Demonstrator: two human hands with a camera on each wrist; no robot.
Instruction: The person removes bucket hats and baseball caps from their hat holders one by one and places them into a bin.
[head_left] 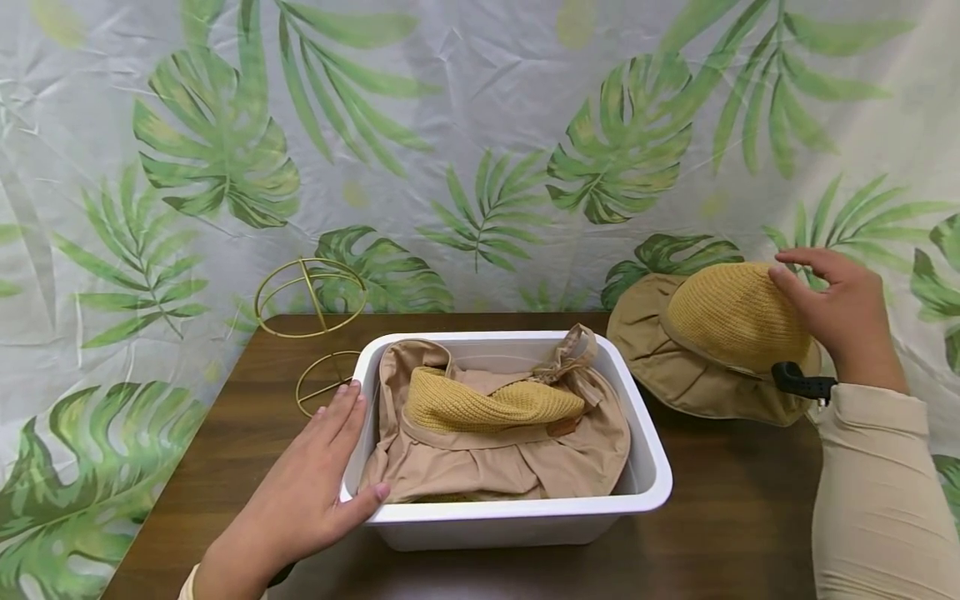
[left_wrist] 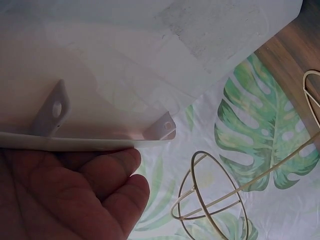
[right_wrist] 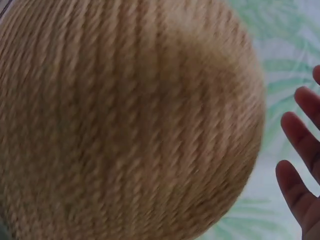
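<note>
A white plastic tub [head_left: 645, 498] holds a sun hat with a yellow knitted crown [head_left: 457, 410] and a pinkish-beige cloth brim [head_left: 480, 471], its crown slumped and a tie bow at the back. On the tub's left rim rests my left hand [head_left: 315, 475], fingers straight, thumb over the front corner. To the right lies a second sun hat [head_left: 731, 312], its yellow crown rounded above a khaki brim. My right hand [head_left: 847, 312] is at the right side of that crown, fingers spread and loosely bent. In the right wrist view, its fingers [right_wrist: 300, 140] appear apart from the crown.
Behind the left hand stands a gold wire stand [head_left: 311, 321] with rings, partly hidden by the tub. The dark wooden table [head_left: 720, 517] ends at a leaf-patterned cloth [head_left: 487, 108] hanging behind. A black band [head_left: 802, 383] circles the right wrist.
</note>
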